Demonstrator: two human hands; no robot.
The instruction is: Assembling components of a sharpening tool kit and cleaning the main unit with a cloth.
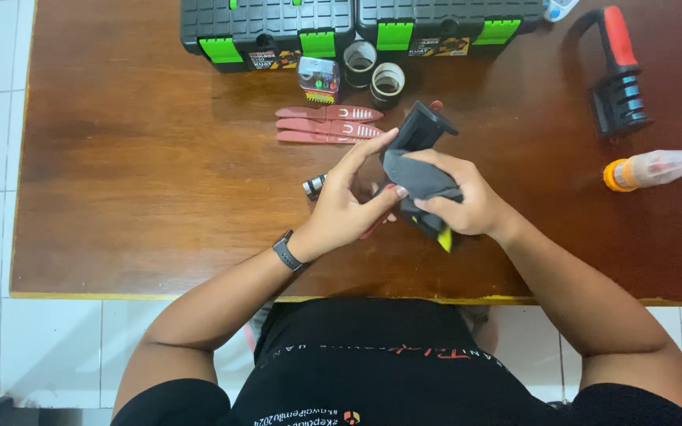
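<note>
Just below the three red knife sheaths (pixel 327 125), the right hand (pixel 467 207) clamps a grey cloth (pixel 420 177) round a black tool (pixel 424 130); left hand (pixel 349 207) fingers pinch its edge. Wiping seems underway; steadier grip needed.

The right hand (pixel 467 207) and a grey cloth (pixel 422 180) are covering the middle of a dark tool (pixel 420 130), leaving its kind unclear. The left hand (pixel 346 205) is hiding most of a small metal-tipped object (pixel 314 186). The frame's top edge is cutting off two black toolboxes (pixel 266 24) and a pale item (pixel 558 8) on the surface (pixel 136 158).
</note>
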